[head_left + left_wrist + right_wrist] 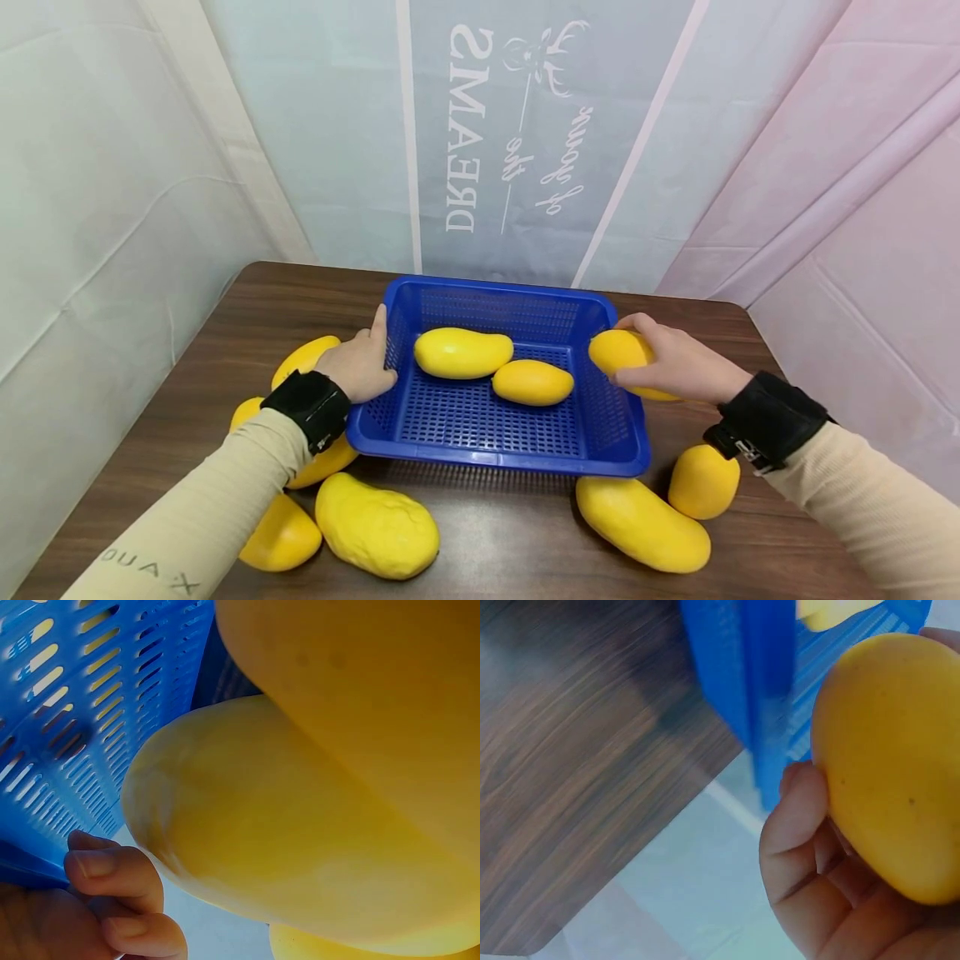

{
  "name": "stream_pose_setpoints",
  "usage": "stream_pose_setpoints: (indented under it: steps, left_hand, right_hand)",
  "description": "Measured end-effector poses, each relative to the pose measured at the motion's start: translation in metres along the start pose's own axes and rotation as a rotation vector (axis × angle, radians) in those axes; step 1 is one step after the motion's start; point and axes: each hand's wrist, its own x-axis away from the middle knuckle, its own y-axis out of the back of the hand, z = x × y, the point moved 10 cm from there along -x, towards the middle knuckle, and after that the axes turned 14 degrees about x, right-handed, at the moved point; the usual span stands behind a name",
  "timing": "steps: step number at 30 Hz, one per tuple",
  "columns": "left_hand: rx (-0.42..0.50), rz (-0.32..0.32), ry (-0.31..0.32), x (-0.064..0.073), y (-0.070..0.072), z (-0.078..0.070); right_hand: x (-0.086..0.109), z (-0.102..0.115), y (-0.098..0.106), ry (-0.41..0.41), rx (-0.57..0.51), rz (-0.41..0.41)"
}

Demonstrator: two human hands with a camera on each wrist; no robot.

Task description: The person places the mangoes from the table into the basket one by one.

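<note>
One mango [619,351] sits in right grip [686,361]; basket [498,462] beside.

We see the blue basket [495,460] upright at the middle of the head frame, rectangular with rounded corners, a smooth rim and slotted walls. The left-hand grip [358,367] holds its left wall, thumb over the rim. At the basket's right side, we find the held mango [621,352] in the right-hand grip [684,363]: orange-yellow, plump, smooth, with a few dark specks, lying slantwise at the right rim. Inside the basket we see the larger mango [459,353], paler yellow, on its side left of centre, and beside it, lower right, the smaller mango [532,383], deeper yellow.
</note>
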Motion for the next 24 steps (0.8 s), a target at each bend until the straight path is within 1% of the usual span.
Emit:
stream_pose_setpoints:
  steps: [11,18,24]
  left_hand:
    - [0.005,0.002,0.000,0.000,-0.001,0.001]
    - [0.001,0.000,-0.004,0.000,0.000,0.000]
    - [0.003,-0.002,-0.003,0.000,0.000,-0.001]
  right_hand:
    - [-0.012,0.043,-0.005,0.085,-0.001,0.016]
    - [-0.018,0.058,-0.018,0.119,0.031,0.059]
    - [-0.022,0.065,-0.034,0.113,0.055,0.116]
